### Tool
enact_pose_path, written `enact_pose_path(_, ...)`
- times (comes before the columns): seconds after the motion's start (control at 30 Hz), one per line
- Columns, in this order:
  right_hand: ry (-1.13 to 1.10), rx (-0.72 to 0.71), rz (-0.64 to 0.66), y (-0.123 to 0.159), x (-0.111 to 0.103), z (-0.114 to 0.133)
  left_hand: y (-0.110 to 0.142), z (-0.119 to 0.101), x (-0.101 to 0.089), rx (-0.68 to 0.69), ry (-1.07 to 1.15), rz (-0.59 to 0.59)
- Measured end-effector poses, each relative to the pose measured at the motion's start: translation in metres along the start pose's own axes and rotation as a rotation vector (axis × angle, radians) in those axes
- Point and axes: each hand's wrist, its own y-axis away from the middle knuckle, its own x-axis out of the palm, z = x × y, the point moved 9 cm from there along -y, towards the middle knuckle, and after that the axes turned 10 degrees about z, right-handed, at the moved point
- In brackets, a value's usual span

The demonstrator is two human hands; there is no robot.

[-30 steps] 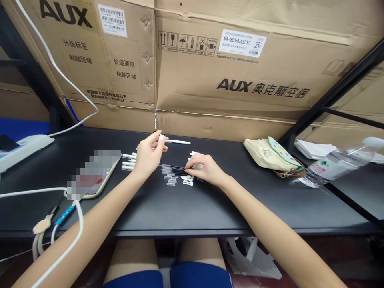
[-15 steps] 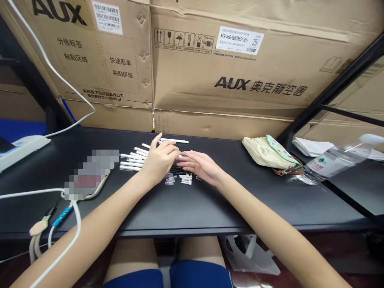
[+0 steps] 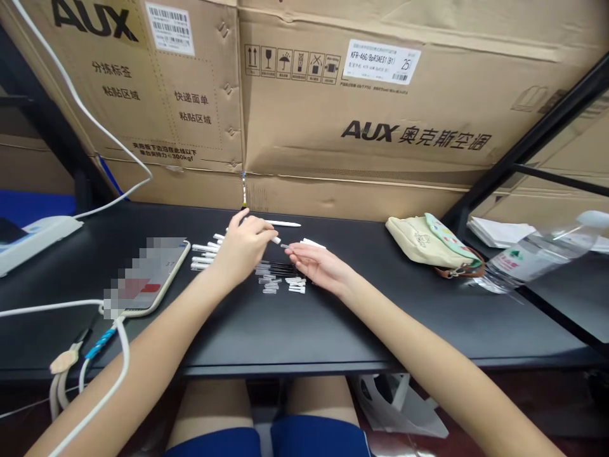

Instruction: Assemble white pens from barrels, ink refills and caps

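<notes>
My left hand (image 3: 242, 244) is closed on a white pen barrel (image 3: 275, 240), whose end pokes out toward the right. My right hand (image 3: 316, 263) pinches a thin dark refill (image 3: 285, 246) with its tip close to that barrel end. Both hands hover above the black desk (image 3: 304, 330). Under them lie several small white caps (image 3: 297, 285), clear bits (image 3: 270, 285) and dark refills (image 3: 276, 270). A row of white pen barrels (image 3: 203, 255) lies left of my left hand. One whole white pen (image 3: 284, 223) rests farther back.
A phone (image 3: 147, 276) lies at the left with white cables (image 3: 114, 355) in front of it. A cream pouch (image 3: 428, 244) and a lying plastic bottle (image 3: 533, 257) are at the right. Large cardboard boxes (image 3: 361, 114) stand behind the desk.
My left hand has taken up a white barrel and my right hand a refill. Both hands rose from the parts and turned the two pieces toward each other.
</notes>
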Motion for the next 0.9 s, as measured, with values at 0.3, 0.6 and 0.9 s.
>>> enact_pose_path(0.3, 0.164, -0.02, -0.083, 0.005, -0.009, 0.008, 0.014, 0.076, 0.015, -0.347, -0.071, 0.321)
enact_pose_path(0.6, 0.246, -0.163, -0.148, 0.005, -0.018, 0.025, 0.021, 0.081, 0.02, -0.426, -0.089, 0.365)
enact_pose_path(0.9, 0.185, -0.222, -0.211, 0.003, -0.035, 0.035, -0.019, -0.023, 0.053, 0.077, 0.097, 0.542)
